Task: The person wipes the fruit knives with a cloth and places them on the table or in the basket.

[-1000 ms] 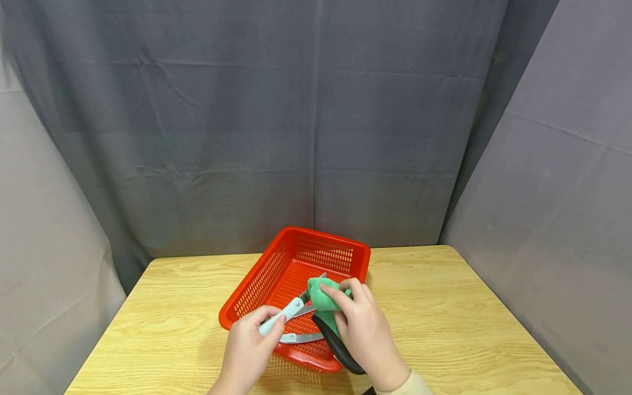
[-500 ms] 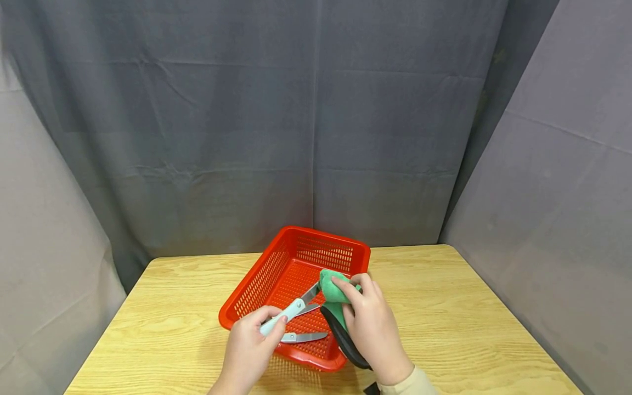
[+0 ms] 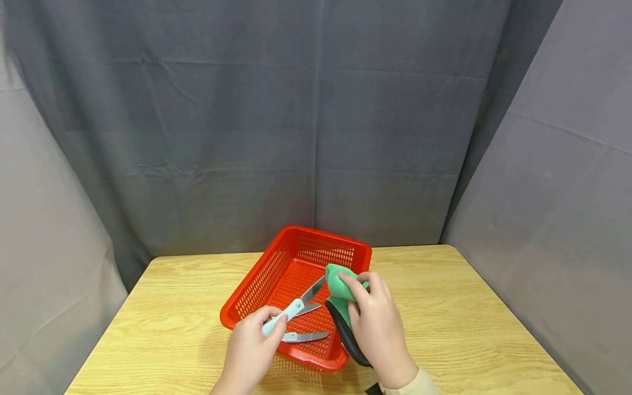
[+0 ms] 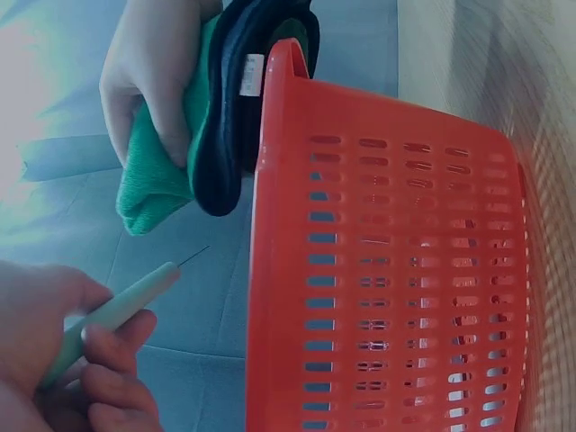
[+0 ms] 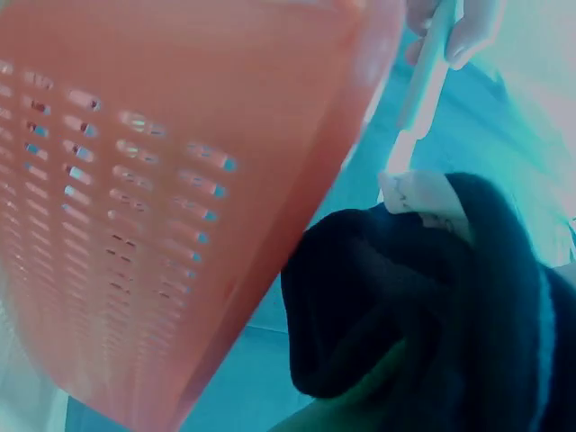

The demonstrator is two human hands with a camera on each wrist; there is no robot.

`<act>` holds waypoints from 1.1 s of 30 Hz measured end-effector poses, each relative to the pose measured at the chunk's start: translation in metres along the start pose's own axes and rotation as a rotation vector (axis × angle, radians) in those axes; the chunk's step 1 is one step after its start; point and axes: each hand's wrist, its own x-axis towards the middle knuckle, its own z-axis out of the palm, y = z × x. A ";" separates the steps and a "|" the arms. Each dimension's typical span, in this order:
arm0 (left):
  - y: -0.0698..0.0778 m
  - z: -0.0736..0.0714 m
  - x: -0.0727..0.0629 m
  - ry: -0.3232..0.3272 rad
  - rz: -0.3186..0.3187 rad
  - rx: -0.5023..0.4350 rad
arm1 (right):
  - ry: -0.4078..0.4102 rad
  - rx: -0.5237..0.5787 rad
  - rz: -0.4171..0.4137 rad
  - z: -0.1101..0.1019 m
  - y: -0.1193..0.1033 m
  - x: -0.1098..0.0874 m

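Note:
In the head view my left hand (image 3: pixel 252 348) grips the pale mint handle of a knife (image 3: pixel 283 318), held over the basket with its blade slanting up to the right. A green cloth (image 3: pixel 340 282) with a black border is bunched in my right hand (image 3: pixel 377 323), pinched at the blade's tip, which it hides. Below, in the red basket (image 3: pixel 231 312), lies another knife (image 3: pixel 308 337) with a pale handle. A further blade (image 3: pixel 310 309) shows partly behind the held knife. The left wrist view has the knife (image 4: pixel 121 301) edge-on, its blade thin, beside the cloth (image 4: pixel 148 184).
The red perforated basket stands on a wooden table (image 3: pixel 434 307). A small dark object (image 3: pixel 373 389) shows by the right sleeve. Grey curtains (image 3: pixel 237 126) hang behind and at both sides. The cloth's black border (image 5: pixel 396 297) is beside the basket wall (image 5: pixel 180 189).
My right hand and the cloth have slid up and to the right along the blade, so more of it shows. The left hand has kept its hold on the knife, nearly still.

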 end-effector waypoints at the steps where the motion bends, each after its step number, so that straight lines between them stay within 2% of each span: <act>1: 0.000 0.000 0.000 0.000 -0.007 -0.003 | -0.001 0.003 -0.009 -0.001 -0.001 0.000; 6: 0.000 0.000 0.001 0.009 -0.030 -0.030 | -0.026 0.007 -0.049 -0.005 -0.006 0.000; 18: 0.000 0.000 0.001 0.052 -0.006 -0.051 | -0.080 0.056 -0.156 0.001 -0.013 -0.005; 24: 0.002 -0.001 0.000 0.053 0.007 -0.071 | -0.112 0.042 -0.146 0.005 -0.012 -0.007; 33: 0.002 -0.001 0.001 0.049 0.020 -0.083 | -0.129 0.045 -0.085 0.006 -0.009 -0.006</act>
